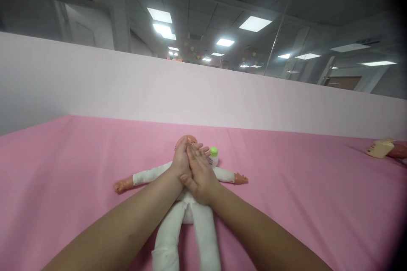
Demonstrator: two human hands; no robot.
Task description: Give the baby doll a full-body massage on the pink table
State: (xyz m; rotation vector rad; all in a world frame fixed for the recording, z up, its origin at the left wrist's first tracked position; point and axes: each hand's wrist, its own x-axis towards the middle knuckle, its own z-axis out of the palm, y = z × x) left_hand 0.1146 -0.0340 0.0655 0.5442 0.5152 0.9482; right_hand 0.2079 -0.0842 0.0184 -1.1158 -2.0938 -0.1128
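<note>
A baby doll [205,233] with a white cloth body lies on its back, arms spread to both sides. Above its upper body, my left hand [182,159] and my right hand [203,178] are pressed together palm to palm. The fingers of both are stretched out, and the right hand lies flat across the left palm. Neither holds an object. Behind the hands, the doll's head shows only in part and its chest is mostly covered. Just beyond my right fingers stands a small clear bottle with a green cap [213,151], partly hidden by the hand.
A pink sheet [286,203] with slight creases covers the surface. Along its far side runs a low pale wall [203,93] with glass above it. At the far right lies a cream-coloured object [380,149] beside something brown, cut off by the picture edge.
</note>
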